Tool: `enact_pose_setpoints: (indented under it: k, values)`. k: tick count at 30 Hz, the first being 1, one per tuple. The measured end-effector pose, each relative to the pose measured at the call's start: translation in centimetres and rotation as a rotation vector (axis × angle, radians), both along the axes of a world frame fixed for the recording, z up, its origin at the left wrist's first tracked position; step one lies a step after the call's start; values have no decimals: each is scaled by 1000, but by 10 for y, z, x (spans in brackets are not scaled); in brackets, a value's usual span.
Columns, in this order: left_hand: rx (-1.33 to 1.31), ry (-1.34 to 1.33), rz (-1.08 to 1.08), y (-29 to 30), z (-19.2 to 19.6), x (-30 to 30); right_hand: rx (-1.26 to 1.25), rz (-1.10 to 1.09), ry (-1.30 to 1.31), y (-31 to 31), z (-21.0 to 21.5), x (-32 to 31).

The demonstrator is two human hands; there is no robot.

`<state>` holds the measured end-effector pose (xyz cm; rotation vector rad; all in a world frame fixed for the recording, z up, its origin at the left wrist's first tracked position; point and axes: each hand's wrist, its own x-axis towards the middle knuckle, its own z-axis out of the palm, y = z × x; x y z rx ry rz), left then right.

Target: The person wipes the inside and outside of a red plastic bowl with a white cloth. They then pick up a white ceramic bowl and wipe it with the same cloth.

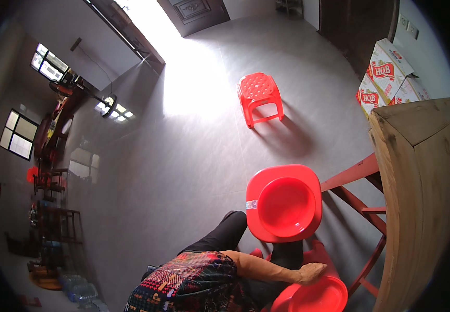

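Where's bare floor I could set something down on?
Widest: the grey floor left of the red stool and red bowl. Smaller: the gap between those two. Crowded: lower right, around your hand, the red basin and wooden table.

the person wears a dark top (183, 281) with busy red, white and yellow patterning and black trousers (218, 235); the right hand (312, 273) is bare.

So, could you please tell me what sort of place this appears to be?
Probably a living area in a home: wooden chairs at the left, a red plastic stool on the grey floor, and a dark panelled door beside the bright entrance.
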<state>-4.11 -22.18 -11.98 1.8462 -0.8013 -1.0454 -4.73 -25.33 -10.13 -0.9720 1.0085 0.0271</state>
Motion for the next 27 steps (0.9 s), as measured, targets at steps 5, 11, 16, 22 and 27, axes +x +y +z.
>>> enact_pose_setpoints:
  k: [5,11,16,22,27]
  values:
    - [70,30,-25,4,0,-10,7,8,13,-1,-5,2]
    - [49,4,-108,14,3,-34,-5,-16,4,-2,-6,-12]
    - [-175,2,-120,28,0,-76,-33,-106,0,-4,0,-68]
    - [-307,-266,-248,25,-63,-132,-153,-350,68,-1,20,-230]
    - [-524,-284,-248,12,-21,-108,-430,-264,-28,29,38,-393]
